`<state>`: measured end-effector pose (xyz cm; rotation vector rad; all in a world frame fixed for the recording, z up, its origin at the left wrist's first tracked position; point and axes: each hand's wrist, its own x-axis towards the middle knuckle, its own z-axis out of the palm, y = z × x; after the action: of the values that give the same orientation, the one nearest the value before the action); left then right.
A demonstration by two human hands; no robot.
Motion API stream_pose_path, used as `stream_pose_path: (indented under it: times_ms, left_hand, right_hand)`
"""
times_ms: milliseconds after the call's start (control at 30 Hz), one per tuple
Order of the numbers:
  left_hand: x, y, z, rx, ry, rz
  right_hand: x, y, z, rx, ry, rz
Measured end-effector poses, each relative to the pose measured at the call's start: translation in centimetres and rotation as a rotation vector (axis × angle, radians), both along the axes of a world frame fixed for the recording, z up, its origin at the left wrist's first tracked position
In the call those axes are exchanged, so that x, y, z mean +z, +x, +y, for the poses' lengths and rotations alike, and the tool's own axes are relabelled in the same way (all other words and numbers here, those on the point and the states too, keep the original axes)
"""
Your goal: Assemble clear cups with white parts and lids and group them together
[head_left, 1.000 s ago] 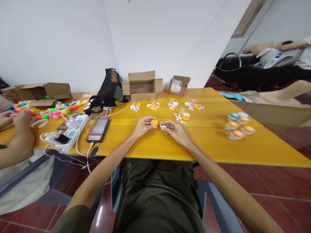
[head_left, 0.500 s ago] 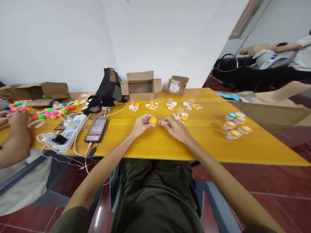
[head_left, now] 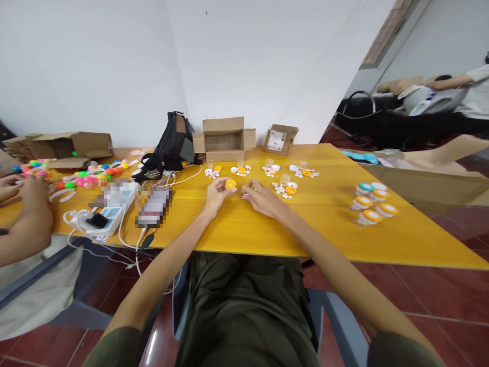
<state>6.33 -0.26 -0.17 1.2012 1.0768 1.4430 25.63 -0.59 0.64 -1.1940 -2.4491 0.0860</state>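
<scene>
My left hand pinches a round orange cap by its rim, held above the yellow table. Close by on the right, my right hand has its fingers drawn together on a small whitish part, mostly hidden by the fingers. A gap separates the two hands. Beyond them lie small groups of parts: clear cups, white discs, orange rings and little white pieces.
Several capped clear jars stand at the right. A power strip, cables and a phone lie left. Behind are a backpack and cardboard boxes. A co-worker's arm is at far left, near colourful balls.
My left hand has moved slightly left with the orange cap. My right hand has also shifted left, and the whitish part in its fingers shows less. The view has tilted slightly.
</scene>
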Motion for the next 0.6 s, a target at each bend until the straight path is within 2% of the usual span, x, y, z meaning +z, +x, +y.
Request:
stream_pose_path:
  times_ms: [300,467,600]
  left_hand:
    - [-0.3,0.4,0.3,-0.060,-0.007,0.064]
    - [-0.5,0.5,0.3,-0.081,0.001,0.094]
    - [-0.5,0.4,0.3,-0.089,0.004,0.103]
  right_hand:
    - [1.0,0.4,2.1,0.083,-0.162,0.015]
    - [0.9,0.2,2.7,0.205,-0.262,0.227]
    - [0.7,-0.1,2.8,0.209,-0.400,0.421]
